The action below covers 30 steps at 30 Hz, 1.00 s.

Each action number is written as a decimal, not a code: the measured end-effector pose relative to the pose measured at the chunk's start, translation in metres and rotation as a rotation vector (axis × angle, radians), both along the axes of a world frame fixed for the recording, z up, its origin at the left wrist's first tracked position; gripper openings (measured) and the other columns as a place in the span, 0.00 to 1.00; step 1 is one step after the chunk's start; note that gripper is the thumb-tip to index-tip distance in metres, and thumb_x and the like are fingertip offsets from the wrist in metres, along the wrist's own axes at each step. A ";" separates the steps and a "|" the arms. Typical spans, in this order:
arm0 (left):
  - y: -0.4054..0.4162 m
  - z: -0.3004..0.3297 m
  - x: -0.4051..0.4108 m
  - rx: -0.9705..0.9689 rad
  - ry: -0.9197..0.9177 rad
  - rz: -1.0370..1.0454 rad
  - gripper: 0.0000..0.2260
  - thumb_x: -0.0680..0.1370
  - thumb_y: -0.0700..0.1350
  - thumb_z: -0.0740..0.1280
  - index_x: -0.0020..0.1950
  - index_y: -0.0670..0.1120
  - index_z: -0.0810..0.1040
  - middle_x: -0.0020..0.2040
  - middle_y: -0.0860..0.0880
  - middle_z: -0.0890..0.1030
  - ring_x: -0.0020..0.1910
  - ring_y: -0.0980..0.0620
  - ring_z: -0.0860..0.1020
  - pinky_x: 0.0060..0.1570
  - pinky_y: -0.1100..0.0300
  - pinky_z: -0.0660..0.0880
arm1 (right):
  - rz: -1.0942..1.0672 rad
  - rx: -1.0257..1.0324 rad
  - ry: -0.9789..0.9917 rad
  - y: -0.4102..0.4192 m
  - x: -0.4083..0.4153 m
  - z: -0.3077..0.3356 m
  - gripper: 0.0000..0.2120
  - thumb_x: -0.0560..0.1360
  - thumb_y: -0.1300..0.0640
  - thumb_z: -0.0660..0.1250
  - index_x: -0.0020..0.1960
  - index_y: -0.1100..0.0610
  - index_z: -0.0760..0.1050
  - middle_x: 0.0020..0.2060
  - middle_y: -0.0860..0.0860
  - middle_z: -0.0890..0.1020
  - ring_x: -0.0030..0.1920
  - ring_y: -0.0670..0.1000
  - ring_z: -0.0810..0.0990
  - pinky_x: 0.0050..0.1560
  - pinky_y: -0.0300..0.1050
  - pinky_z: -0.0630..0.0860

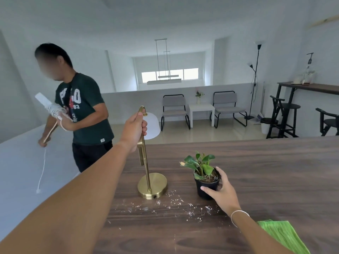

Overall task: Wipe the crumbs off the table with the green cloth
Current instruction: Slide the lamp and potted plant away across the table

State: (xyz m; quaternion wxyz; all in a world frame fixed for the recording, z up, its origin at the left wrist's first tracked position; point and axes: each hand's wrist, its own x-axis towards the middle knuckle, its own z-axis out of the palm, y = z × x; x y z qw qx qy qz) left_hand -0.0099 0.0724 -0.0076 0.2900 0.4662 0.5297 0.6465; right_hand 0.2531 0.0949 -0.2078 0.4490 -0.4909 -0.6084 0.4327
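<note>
brass lamp (146,173) and potted plant (206,177) flank the crumbs (174,202).

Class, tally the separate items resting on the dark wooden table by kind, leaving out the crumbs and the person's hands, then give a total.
Lamp: 1
Potted plant: 1
Green cloth: 1
Total: 3

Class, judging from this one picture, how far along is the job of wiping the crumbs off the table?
Done: nothing wiped; white crumbs still litter the table. In hand: the left hand grips the brass lamp by its stem, the right hand holds the potted plant. Left: the green cloth lies untouched, so all the wiping remains.
</note>
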 end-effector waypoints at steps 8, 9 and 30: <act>0.009 0.004 -0.005 -0.007 -0.039 -0.018 0.11 0.81 0.46 0.54 0.46 0.53 0.75 0.30 0.51 0.63 0.29 0.53 0.63 0.33 0.60 0.64 | -0.027 0.025 0.000 0.014 -0.009 0.010 0.42 0.62 0.54 0.79 0.70 0.44 0.61 0.59 0.44 0.77 0.58 0.47 0.78 0.61 0.44 0.73; 0.012 0.005 -0.008 -0.008 -0.042 -0.020 0.11 0.81 0.46 0.54 0.48 0.52 0.76 0.30 0.51 0.63 0.29 0.53 0.63 0.32 0.61 0.64 | -0.029 0.028 -0.002 0.017 -0.011 0.013 0.42 0.62 0.53 0.79 0.70 0.44 0.61 0.60 0.44 0.77 0.58 0.48 0.77 0.62 0.44 0.73; 0.132 0.025 -0.041 0.028 -0.028 -0.077 0.12 0.81 0.46 0.54 0.57 0.48 0.75 0.30 0.51 0.63 0.28 0.54 0.62 0.30 0.62 0.63 | -0.099 0.073 0.006 0.116 -0.055 0.048 0.41 0.64 0.52 0.77 0.70 0.44 0.60 0.57 0.42 0.73 0.57 0.48 0.73 0.62 0.48 0.73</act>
